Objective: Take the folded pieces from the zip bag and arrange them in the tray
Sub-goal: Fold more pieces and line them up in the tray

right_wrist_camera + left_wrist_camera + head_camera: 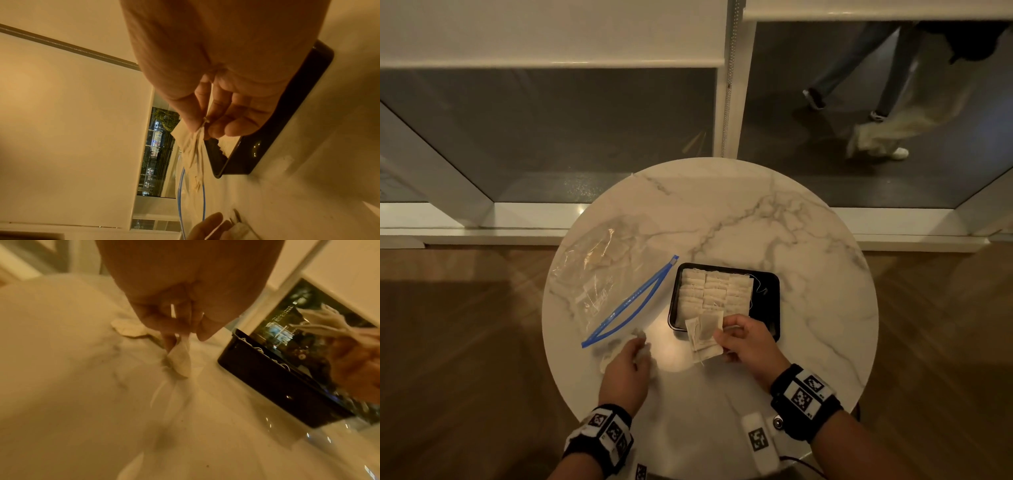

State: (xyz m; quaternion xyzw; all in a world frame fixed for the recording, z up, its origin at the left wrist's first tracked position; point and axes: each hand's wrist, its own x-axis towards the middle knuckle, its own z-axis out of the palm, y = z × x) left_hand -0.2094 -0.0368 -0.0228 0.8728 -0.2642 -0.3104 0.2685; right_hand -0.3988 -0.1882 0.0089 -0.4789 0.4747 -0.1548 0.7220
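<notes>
Round marble table (774, 219); everything sits on its near half. Clear zip bag (606, 287) lies on the left side, blue zipper mouth open and facing the person; a few pale pieces appear to remain inside toward the far end, count not readable through the plastic. Black tray (772, 301) just right of the bag, its left and middle portions already filled with neat rows of folded pieces (714, 289); the right strip of the tray shows bare black. Judgement: task well past halfway, with the right column, the pieces in hand and whatever remains in the bag left to do. Right hand (748, 342) hovers over the tray's near edge, thumb and fingers pinching a small fanned bunch of pieces (705, 337) with thin strings trailing. Left hand (625, 368) is near the bag mouth, low over the table, fingers curled and pinching one crumpled pale piece (180, 360); head view is blurred here, the wrist view shows the pinch. A loose pale piece (129, 328) lies on the table just beyond it.
</notes>
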